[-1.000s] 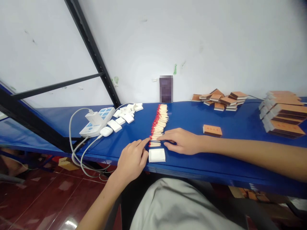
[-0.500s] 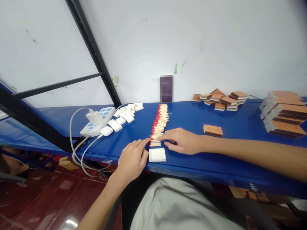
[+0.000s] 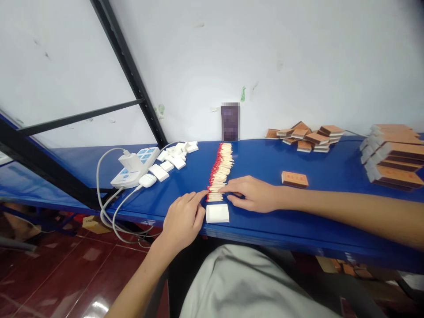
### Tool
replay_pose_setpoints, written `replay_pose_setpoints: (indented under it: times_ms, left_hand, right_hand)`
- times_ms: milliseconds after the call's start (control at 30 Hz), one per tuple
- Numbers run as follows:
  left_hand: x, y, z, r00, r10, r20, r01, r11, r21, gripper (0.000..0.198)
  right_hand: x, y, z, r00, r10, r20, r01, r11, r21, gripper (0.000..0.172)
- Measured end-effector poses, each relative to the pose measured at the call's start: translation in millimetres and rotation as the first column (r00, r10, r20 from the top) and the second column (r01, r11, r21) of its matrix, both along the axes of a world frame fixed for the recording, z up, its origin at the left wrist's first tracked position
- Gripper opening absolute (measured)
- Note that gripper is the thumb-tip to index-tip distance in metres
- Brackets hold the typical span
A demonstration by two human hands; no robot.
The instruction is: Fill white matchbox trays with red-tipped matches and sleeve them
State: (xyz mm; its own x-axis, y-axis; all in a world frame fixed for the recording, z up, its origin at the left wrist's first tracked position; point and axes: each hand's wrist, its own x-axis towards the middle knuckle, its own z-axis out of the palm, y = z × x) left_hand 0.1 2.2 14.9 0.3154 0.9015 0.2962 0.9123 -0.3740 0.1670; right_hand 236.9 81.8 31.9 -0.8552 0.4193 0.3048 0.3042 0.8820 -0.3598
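A long row of red-tipped matches [image 3: 220,170] lies side by side on the blue table, red heads to the left. My left hand [image 3: 185,216] has its index finger stretched out to the heads at the near end of the row, its other fingers bent and holding nothing. From the right, the index fingertip of my right hand [image 3: 251,193] rests on the wooden sticks, its thumb held apart below. Just in front of the row's near end lies a white matchbox tray [image 3: 217,213], close to both hands and touched by neither.
Small white trays [image 3: 172,157] lie loosely beside a white power strip [image 3: 135,168] with cables. One orange matchbox [image 3: 294,179] sits beyond my right forearm. More matchboxes [image 3: 306,134] form a pile near the wall, and stacked ones [image 3: 394,159] stand far right. A pixelated dark item [image 3: 230,122] leans at the wall.
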Motion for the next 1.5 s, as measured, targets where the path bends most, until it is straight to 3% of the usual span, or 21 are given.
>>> replay_pose_setpoints:
  times_ms: [1200, 1500]
  left_hand:
    - [0.3, -0.3, 1.4, 1.0, -0.006, -0.005, 0.006, 1.0, 0.004, 0.039]
    - [-0.8, 0.1, 2.1, 1.0, -0.018, 0.0, 0.018, 1.0, -0.007, 0.04]
  right_hand:
    - [1.2, 1.8, -1.7, 0.999, 0.047, 0.001, -0.047, 0.998, 0.031, 0.036]
    - [1.5, 0.7, -1.6, 1.0, 0.009, -0.007, -0.009, 1.0, 0.012, 0.042]
